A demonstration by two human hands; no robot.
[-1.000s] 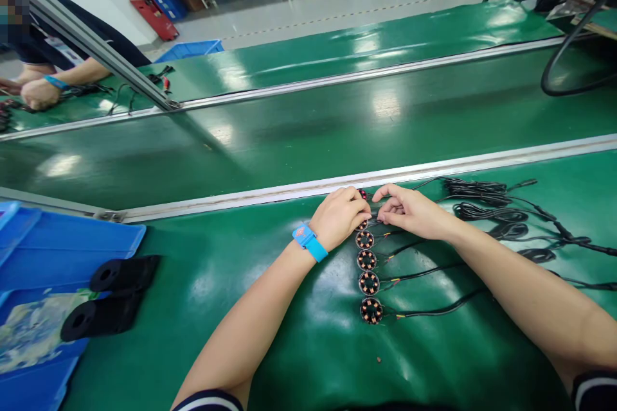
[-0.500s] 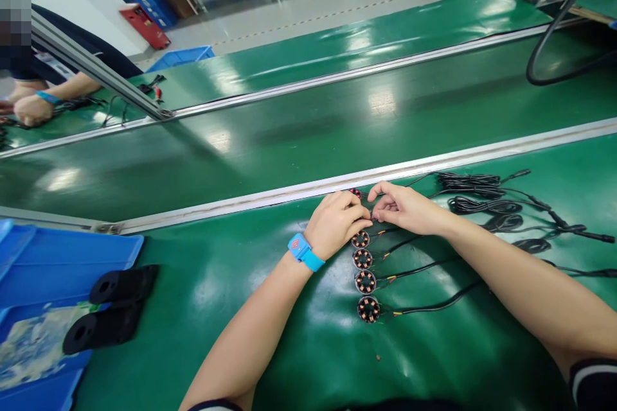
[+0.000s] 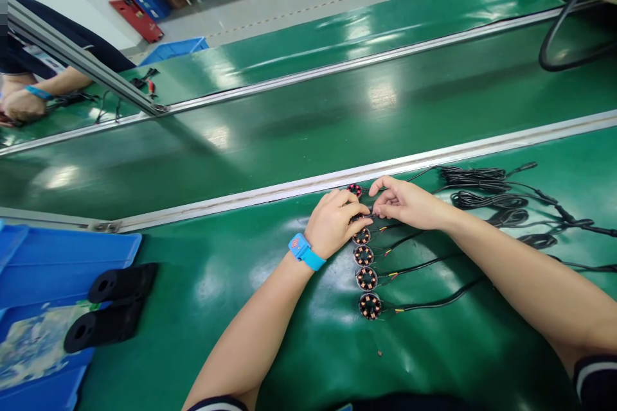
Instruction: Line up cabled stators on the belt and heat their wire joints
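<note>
My left hand (image 3: 333,221), with a blue wrist strap (image 3: 305,251), is closed in a pinch on a small round copper-wound coil in a column of several coils (image 3: 366,278) on the green mat. My right hand (image 3: 405,202) meets it fingertip to fingertip, pinching the thin wire of that same coil. What lies between the fingers is mostly hidden. Black cables (image 3: 434,302) run right from each coil. One more coil (image 3: 355,189) lies just beyond my hands near the metal rail.
Bundled black cables (image 3: 486,196) lie to the right. A blue tray (image 3: 53,263) with two black ring-ended parts (image 3: 113,305) sits at the left. A conveyor belt (image 3: 308,122) runs beyond the rail. Another person's hands (image 3: 22,103) work at the far left.
My hands have stayed together over the top of the coil column, with only small finger movement. The view has shifted slightly.
</note>
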